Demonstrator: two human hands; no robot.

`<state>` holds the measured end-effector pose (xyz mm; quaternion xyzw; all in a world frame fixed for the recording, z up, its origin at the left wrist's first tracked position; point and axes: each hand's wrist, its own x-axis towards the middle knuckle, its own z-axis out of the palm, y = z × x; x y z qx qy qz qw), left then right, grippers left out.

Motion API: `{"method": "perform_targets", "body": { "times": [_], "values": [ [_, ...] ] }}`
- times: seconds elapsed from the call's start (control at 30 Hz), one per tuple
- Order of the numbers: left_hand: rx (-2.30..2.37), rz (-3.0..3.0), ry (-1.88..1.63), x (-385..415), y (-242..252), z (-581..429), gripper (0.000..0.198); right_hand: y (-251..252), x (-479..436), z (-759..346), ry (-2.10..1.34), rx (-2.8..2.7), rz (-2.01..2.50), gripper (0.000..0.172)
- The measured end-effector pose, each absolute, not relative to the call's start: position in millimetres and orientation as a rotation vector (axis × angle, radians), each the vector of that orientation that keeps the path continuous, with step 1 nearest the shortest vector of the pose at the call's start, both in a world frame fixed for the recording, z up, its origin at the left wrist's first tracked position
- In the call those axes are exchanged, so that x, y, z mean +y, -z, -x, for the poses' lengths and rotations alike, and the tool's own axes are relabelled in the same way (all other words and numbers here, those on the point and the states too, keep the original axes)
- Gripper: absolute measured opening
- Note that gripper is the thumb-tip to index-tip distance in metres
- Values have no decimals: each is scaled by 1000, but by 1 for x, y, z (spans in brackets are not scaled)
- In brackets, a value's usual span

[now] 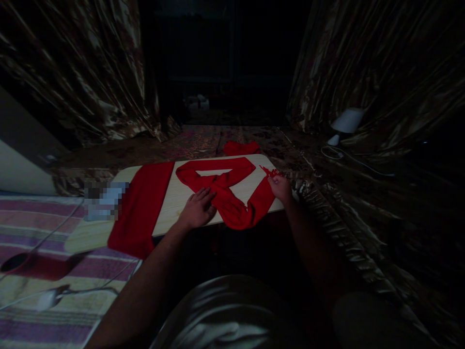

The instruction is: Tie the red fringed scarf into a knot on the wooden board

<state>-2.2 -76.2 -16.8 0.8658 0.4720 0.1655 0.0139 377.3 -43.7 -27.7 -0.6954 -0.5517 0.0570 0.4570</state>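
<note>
A red scarf (236, 206) lies in loops on a pale wooden board (174, 198). Its fringed end (271, 172) is at the board's right side, where my right hand (280, 188) grips it with closed fingers. Resting flat with its fingers stretched out, my left hand (198, 208) touches the scarf's crossed middle and the board. A wide, flat red cloth (143, 208) lies across the board to the left and hangs over its near edge. Whether it joins the scarf I cannot tell.
Another red cloth piece (241, 147) lies beyond the board. On the left are a pixelated item (105, 201), a striped cover (25, 218) and a white plug (49, 299) with cords. A small white lamp (347, 121) stands at the right, near patterned curtains (334, 63).
</note>
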Motion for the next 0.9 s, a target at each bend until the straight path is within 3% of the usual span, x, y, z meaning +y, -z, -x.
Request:
{"method": "perform_targets", "body": {
  "times": [0.9],
  "values": [
    [1466, -2708, -535, -75, 20, 2, 62, 26, -46, -376, -137, -1351, 1719, 39]
  ]
}}
